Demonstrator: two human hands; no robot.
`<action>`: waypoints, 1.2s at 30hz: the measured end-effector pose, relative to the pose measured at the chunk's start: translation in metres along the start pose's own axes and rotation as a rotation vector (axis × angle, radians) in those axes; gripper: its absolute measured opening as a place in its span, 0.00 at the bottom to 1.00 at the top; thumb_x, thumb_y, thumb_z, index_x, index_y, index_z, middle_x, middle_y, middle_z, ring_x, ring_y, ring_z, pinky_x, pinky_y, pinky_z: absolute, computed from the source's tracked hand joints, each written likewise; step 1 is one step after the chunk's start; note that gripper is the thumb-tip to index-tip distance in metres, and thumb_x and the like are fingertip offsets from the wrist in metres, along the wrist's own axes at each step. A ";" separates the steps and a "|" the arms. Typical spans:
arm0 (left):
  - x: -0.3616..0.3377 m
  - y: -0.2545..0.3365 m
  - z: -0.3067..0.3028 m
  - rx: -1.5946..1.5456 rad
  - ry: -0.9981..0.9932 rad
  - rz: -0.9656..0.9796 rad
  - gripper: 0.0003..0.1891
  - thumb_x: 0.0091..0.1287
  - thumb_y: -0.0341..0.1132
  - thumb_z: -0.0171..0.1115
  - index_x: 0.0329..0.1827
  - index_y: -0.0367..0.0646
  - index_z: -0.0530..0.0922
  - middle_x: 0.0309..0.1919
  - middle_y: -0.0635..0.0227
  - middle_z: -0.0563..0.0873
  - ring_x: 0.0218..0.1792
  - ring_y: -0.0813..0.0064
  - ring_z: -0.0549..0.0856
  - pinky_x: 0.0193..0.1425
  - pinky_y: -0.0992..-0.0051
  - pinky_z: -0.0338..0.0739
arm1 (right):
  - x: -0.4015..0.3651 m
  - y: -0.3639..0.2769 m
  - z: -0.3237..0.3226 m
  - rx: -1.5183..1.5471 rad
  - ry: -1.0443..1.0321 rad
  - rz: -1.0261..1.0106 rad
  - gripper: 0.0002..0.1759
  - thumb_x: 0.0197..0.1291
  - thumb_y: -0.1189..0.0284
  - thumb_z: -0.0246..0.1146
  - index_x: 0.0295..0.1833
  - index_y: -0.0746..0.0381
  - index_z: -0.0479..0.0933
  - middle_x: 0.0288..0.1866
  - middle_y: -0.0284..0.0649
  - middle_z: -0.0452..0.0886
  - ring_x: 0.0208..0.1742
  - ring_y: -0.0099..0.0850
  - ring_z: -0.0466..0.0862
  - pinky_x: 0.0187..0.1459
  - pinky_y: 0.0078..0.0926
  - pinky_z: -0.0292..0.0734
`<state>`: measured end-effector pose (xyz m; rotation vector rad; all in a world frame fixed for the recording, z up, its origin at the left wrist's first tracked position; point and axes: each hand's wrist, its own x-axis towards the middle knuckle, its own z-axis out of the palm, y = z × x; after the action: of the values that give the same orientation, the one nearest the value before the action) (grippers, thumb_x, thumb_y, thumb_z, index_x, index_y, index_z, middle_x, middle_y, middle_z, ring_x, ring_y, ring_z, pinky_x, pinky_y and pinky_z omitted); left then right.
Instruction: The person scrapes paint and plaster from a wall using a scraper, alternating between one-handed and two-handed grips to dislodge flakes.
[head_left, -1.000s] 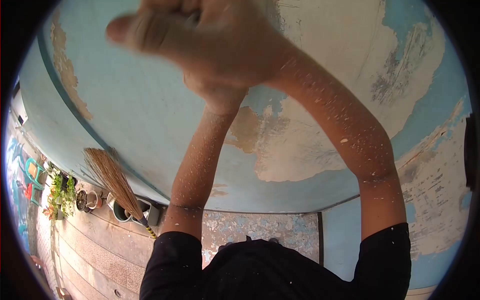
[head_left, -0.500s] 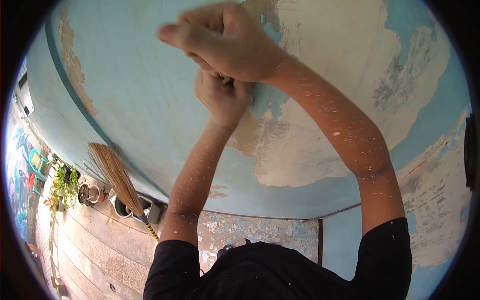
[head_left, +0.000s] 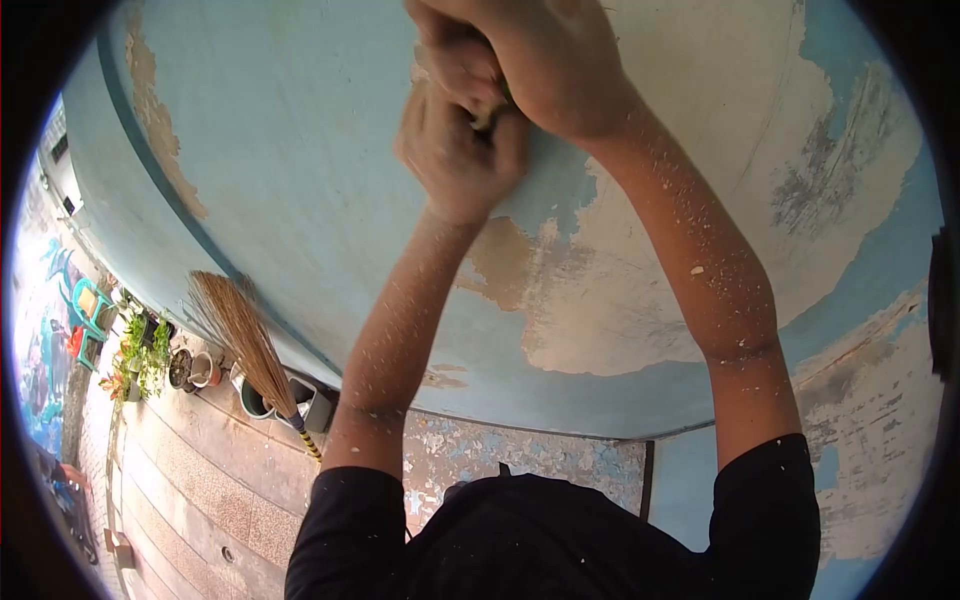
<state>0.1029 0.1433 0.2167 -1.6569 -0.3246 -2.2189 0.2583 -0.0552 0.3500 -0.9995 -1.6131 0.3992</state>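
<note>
My left hand (head_left: 455,155) is closed in a fist in front of a wall (head_left: 290,150) with peeling light-blue paint. Just above it, my right hand (head_left: 560,65) is curled too, with its fingers meeting the top of the left fist. A small pale bit of something (head_left: 482,120) shows between the two hands, too little to name. The fingers hide the rest of whatever they grip. Bare beige patches (head_left: 610,310) show where paint is gone beside my hands. Paint flakes and dust dot both forearms.
A stick broom (head_left: 245,335) leans at the lower left by grey buckets (head_left: 312,405). Potted plants (head_left: 140,350) and a teal chair (head_left: 90,305) stand farther off. Paint chips litter the floor (head_left: 540,455) below. Part of another person (head_left: 70,480) shows at the left edge.
My right hand has shifted right and slightly up, turning at the wrist. The left fist has moved slightly right and stays closed. The view has tilted a little.
</note>
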 end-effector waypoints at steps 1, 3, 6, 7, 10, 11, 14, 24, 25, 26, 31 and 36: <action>-0.011 0.006 0.000 0.038 0.001 -0.037 0.11 0.50 0.29 0.68 0.35 0.45 0.76 0.26 0.66 0.79 0.25 0.62 0.80 0.29 0.68 0.74 | 0.001 -0.008 0.012 -0.008 0.023 0.045 0.23 0.74 0.62 0.61 0.23 0.56 0.67 0.14 0.27 0.65 0.13 0.16 0.60 0.15 0.21 0.57; -0.022 0.015 -0.003 0.046 0.000 -0.043 0.12 0.50 0.29 0.68 0.37 0.44 0.76 0.27 0.64 0.80 0.27 0.60 0.81 0.31 0.66 0.75 | 0.002 0.005 0.007 0.032 0.031 -0.026 0.23 0.73 0.63 0.61 0.23 0.57 0.67 0.14 0.27 0.64 0.12 0.17 0.60 0.15 0.21 0.57; -0.010 0.027 0.002 -0.020 0.065 -0.090 0.14 0.50 0.29 0.69 0.40 0.44 0.76 0.28 0.62 0.82 0.29 0.58 0.83 0.33 0.64 0.76 | 0.007 0.041 0.033 0.041 -0.043 -0.087 0.22 0.73 0.63 0.62 0.24 0.59 0.69 0.14 0.28 0.66 0.12 0.17 0.62 0.15 0.22 0.59; 0.005 0.037 0.007 -0.031 0.112 -0.128 0.15 0.51 0.29 0.69 0.41 0.44 0.76 0.28 0.62 0.82 0.29 0.58 0.83 0.34 0.64 0.76 | 0.011 0.053 0.040 0.000 -0.116 -0.094 0.22 0.71 0.61 0.63 0.26 0.60 0.71 0.15 0.31 0.69 0.13 0.19 0.65 0.16 0.23 0.61; 0.016 0.045 0.018 -0.064 0.273 -0.252 0.14 0.51 0.29 0.69 0.40 0.44 0.76 0.28 0.63 0.82 0.29 0.58 0.83 0.33 0.64 0.76 | 0.036 0.048 0.074 -0.039 -0.294 -0.176 0.22 0.71 0.59 0.64 0.27 0.61 0.72 0.16 0.33 0.70 0.14 0.20 0.67 0.16 0.23 0.62; 0.010 0.047 0.016 -0.048 0.302 -0.259 0.14 0.51 0.29 0.69 0.40 0.44 0.76 0.28 0.63 0.82 0.29 0.58 0.83 0.33 0.64 0.76 | 0.044 0.041 0.089 -0.026 -0.371 -0.230 0.22 0.72 0.59 0.63 0.26 0.59 0.71 0.15 0.31 0.69 0.14 0.19 0.66 0.16 0.22 0.60; 0.005 0.045 0.011 -0.294 0.279 -0.265 0.14 0.50 0.29 0.70 0.38 0.44 0.76 0.27 0.66 0.80 0.28 0.60 0.81 0.31 0.64 0.74 | 0.059 0.022 0.124 0.014 -0.588 -0.365 0.23 0.74 0.60 0.60 0.25 0.56 0.68 0.14 0.26 0.65 0.14 0.15 0.61 0.17 0.18 0.55; -0.031 0.048 0.014 -0.142 0.172 -0.331 0.14 0.50 0.34 0.73 0.35 0.46 0.76 0.28 0.68 0.78 0.28 0.63 0.80 0.30 0.66 0.74 | 0.058 0.031 0.127 0.001 -0.412 -0.189 0.18 0.70 0.65 0.66 0.27 0.58 0.73 0.15 0.24 0.66 0.15 0.12 0.63 0.18 0.17 0.55; -0.022 0.051 0.011 -0.131 0.174 -0.350 0.14 0.50 0.34 0.73 0.35 0.46 0.76 0.28 0.68 0.78 0.28 0.63 0.80 0.30 0.66 0.74 | 0.055 0.022 0.126 0.028 -0.388 -0.159 0.18 0.69 0.66 0.66 0.26 0.59 0.73 0.15 0.24 0.65 0.15 0.13 0.63 0.18 0.17 0.54; -0.005 0.050 0.014 -0.141 0.207 -0.286 0.14 0.50 0.35 0.74 0.35 0.45 0.76 0.28 0.68 0.79 0.28 0.64 0.80 0.30 0.66 0.75 | 0.055 0.008 0.120 0.057 -0.379 -0.155 0.17 0.70 0.68 0.64 0.26 0.59 0.71 0.15 0.24 0.65 0.15 0.14 0.62 0.18 0.17 0.53; -0.023 0.053 0.019 -0.066 0.229 -0.216 0.16 0.50 0.38 0.75 0.35 0.44 0.76 0.28 0.68 0.79 0.28 0.65 0.80 0.31 0.67 0.75 | 0.046 0.037 0.112 0.107 -0.323 -0.249 0.16 0.69 0.69 0.63 0.26 0.59 0.71 0.17 0.25 0.66 0.15 0.14 0.61 0.18 0.18 0.51; -0.015 0.068 0.023 -0.211 0.295 -0.245 0.16 0.53 0.38 0.77 0.35 0.46 0.76 0.27 0.66 0.80 0.24 0.64 0.80 0.26 0.67 0.72 | 0.036 0.020 0.097 -0.029 -0.467 -0.251 0.15 0.70 0.69 0.61 0.27 0.58 0.71 0.19 0.27 0.67 0.17 0.13 0.60 0.20 0.18 0.53</action>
<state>0.1547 0.0927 0.2068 -1.4194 -0.2315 -2.7207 0.1773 0.0084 0.3291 -0.7430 -2.1420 0.4592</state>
